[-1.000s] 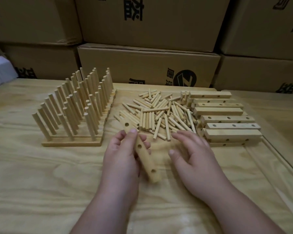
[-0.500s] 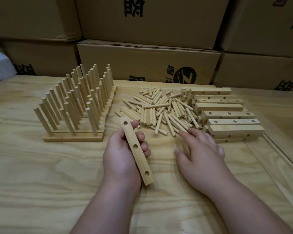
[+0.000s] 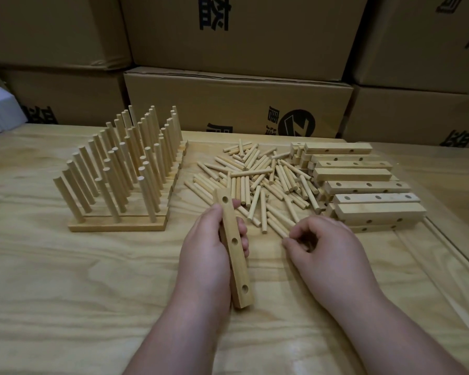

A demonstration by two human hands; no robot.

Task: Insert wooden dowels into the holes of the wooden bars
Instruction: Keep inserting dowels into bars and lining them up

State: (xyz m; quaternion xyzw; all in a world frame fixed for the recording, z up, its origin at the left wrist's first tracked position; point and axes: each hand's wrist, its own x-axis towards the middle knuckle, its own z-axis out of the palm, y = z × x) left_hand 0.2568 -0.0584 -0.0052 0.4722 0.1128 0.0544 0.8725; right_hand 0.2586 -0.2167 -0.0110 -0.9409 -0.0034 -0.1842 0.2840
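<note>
Head view: left hand (image 3: pixel 205 255) grips bar (image 3: pixel 233 249); right hand (image 3: pixel 326 251) fingers curled, contents unclear.

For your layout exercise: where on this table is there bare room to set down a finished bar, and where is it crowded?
Bare light plywood table lies in front of the pegged rack of upright dowels and left of the left hand, which grips a three-hole wooden bar. It is crowded between the loose dowel pile, the stacked drilled bars and the right hand.

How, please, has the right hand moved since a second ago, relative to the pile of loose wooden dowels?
Yes. The right hand has curled its fingers at the near edge of the pile of loose wooden dowels, apparently pinching one; earlier they lay flat there.
</note>
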